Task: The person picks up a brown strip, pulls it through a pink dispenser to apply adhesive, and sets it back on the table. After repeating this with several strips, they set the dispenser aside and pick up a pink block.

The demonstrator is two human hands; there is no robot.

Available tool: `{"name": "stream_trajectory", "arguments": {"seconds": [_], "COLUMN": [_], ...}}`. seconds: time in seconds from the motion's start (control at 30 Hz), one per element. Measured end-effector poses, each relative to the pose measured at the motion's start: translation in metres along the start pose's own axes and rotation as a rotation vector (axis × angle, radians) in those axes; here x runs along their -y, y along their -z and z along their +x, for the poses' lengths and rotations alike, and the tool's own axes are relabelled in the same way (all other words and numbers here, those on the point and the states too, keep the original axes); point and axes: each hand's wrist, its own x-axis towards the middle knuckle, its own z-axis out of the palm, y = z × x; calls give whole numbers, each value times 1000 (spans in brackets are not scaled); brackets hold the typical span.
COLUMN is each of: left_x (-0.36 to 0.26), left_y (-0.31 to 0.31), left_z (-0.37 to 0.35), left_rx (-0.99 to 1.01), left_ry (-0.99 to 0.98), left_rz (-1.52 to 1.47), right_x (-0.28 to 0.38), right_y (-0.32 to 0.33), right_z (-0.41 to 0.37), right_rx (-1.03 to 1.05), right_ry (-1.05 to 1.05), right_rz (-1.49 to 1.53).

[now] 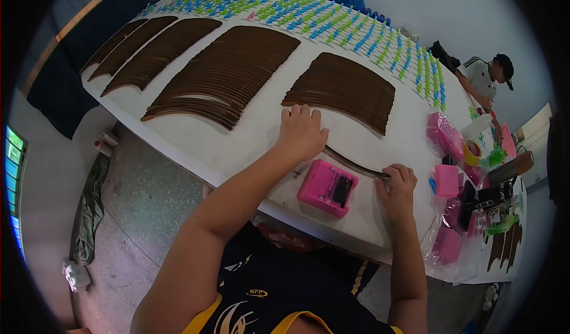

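Note:
A thin, dark curved strip [356, 166] runs between my two hands over the white table. My right hand [399, 187] is closed on its right end. My left hand [301, 133] lies at the strip's left end, just below a stack of brown curved strips [341, 87], its fingers bent and pressed together; what they hold is hidden. Below the strip, between my forearms, a pink block with a black piece on it [328, 188] sits near the table's front edge.
More brown strip stacks [228, 67] lie to the left on the table [261, 150]. Blue and green clips [332, 22] stand in rows along the back. At right are pink blocks [446, 181], tape [472, 152] and plastic wrap. A co-worker [480, 78] is at the far right.

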Motion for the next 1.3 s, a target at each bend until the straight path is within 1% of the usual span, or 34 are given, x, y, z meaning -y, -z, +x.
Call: {"name": "stream_trajectory", "arguments": {"seconds": [0.07, 0.2, 0.43, 0.5, 0.53, 0.6, 0.63, 0.7, 0.73, 0.77, 0.8, 0.83, 0.87, 0.9, 0.93, 0.97, 1.0, 1.03, 1.1, 1.13, 1.2, 1.23, 1.3], "left_x": [0, 0, 7, 10, 11, 10, 5, -5, -14, -25, -37, -48, -59, -65, -65, -65, -65, -64, -56, -52, -47, -45, -43], "left_y": [0, 4, 2, 1, 3, 11, 17, 32, 42, 50, 59, 71, 84, 91, 92, 92, 95, 99, 111, 115, 120, 123, 130], "left_z": [1, 1, -1, -4, -6, -11, -13, -18, -22, -25, -29, -33, -38, -42, -45, -47, -50, -53, -55, -56, -56, -55, -52], "left_rx": [-1, 31, 23, -64, -61, -201, -199, -258, -250, -225, -199, -193, -84, 25, 32, -40, -111, -103, -40, -31, -74, -67, -53], "left_ry": [1, 12, 5, -14, -19, -150, -156, -333, -334, -430, -524, -522, -540, -558, -558, -572, -585, -586, -593, -597, -682, -687, -767], "left_rz": [-4, -22, -39, -86, -90, -136, -139, -234, -237, -378, -522, -525, -506, -486, -490, -451, -414, -423, -252, -266, -167, -179, -78], "right_x": [0, -4, -3, -1, 1, 4, 5, 13, 23, 33, 43, 53, 62, 68, 73, 76, 77, 78, 77, 74, 75, 79, 83], "right_y": [0, -3, -5, -3, -1, 5, 10, 22, 32, 42, 50, 57, 63, 68, 72, 74, 74, 75, 75, 72, 70, 69, 63], "right_z": [0, 0, 0, 1, 2, 7, 11, 21, 29, 36, 41, 47, 50, 52, 52, 51, 49, 46, 39, 36, 32, 31, 31], "right_rx": [-39, -52, -91, -93, -82, -71, -62, -50, -32, -14, -8, 14, 35, 39, 33, 26, 31, 42, 61, 85, 114, 154, 195], "right_ry": [-6, 1, 36, 33, 40, 39, 54, 62, 110, 160, 154, 134, 113, 108, 108, 108, 100, 76, 37, 37, 24, 10, -11], "right_rz": [25, 24, 0, -7, -22, -44, -15, 14, 29, 45, 46, 134, 222, 223, 285, 346, 343, 375, 399, 420, 436, 428, 417]}}
